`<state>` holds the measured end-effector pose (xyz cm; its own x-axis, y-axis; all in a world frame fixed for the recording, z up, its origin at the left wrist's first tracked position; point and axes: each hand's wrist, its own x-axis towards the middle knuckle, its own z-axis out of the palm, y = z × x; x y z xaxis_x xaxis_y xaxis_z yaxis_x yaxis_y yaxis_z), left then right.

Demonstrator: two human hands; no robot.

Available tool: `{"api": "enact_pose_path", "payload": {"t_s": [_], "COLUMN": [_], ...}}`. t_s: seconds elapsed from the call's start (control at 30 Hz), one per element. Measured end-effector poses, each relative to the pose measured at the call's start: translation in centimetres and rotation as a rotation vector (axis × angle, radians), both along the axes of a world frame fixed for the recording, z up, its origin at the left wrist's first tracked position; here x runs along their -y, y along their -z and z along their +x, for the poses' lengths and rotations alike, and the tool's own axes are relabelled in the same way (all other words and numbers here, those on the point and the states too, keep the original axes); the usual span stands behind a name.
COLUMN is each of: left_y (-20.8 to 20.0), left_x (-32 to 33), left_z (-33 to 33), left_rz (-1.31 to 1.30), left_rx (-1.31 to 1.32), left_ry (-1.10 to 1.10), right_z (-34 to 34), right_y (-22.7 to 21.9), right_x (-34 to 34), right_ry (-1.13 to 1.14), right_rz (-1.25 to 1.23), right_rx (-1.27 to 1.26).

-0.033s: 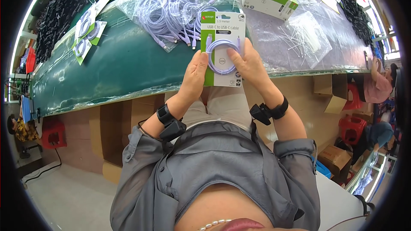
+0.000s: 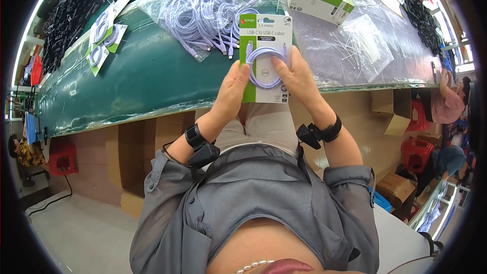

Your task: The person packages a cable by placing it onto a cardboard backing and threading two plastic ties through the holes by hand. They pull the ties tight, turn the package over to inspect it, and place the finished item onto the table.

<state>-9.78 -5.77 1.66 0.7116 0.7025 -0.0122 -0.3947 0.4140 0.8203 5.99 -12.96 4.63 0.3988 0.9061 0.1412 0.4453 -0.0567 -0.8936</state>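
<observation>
1. Card (image 2: 264,66), held between the two hands by the near edge of the table (image 2: 142,83), is facing the wearer and carrying a purple coil (image 2: 265,86); it is serving as the landmark.
2. Far to its left, black cables (image 2: 71,25) are lying heaped, with carded coils (image 2: 105,33) nearer; just to its upper left, bagged cables (image 2: 203,15) are sprawling.
3. At its left edge, the left hand (image 2: 232,87) is grasping the margin, thumb just beside the coil; the fingers behind are hiding from view.
4. At its right edge, the right hand (image 2: 299,78) is grasping the side, thumb lying over the coil.
5. To its upper right, a green-and-white stack (image 2: 317,0) is standing; farther right, white ties (image 2: 355,40) are lying by a clear bag (image 2: 380,66).
6. Risks, as judged: uneven squeezing from the left could be buckling the card; sideways thumb pressure on the right could be dragging the coil askew.
7. Print: the card is showing a red logo on its green strip, lines giving cable type and length, and a dark pill-shaped label; lower-right icons are staying too small to read, as is the stack's lettering.
</observation>
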Motion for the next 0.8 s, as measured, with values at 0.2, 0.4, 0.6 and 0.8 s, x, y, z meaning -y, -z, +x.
{"api": "enact_pose_path", "payload": {"t_s": [0.2, 0.4, 0.6, 0.8], "left_y": [0.9, 1.6, 1.4, 1.0], "left_x": [-0.4, -0.1, 0.5, 1.3], "left_z": [-0.3, -0.2, -0.3, -0.3], "left_rz": [0.205, 0.391, 0.484, 0.61], "left_rx": [-0.212, -0.308, -0.331, -0.426], "left_ry": [-0.076, -0.074, -0.106, -0.119], "right_z": [-1.5, -1.6, -0.2, 0.8], "right_y": [-1.0, -2.3, -3.5, -3.3], "right_x": [0.3, -1.1, -0.5, -0.8], "right_ry": [-0.02, 0.293, -0.117, -0.318], "right_rz": [0.038, 0.352, 0.304, 0.251], "right_rx": [-0.026, 0.353, 0.866, 0.925]}}
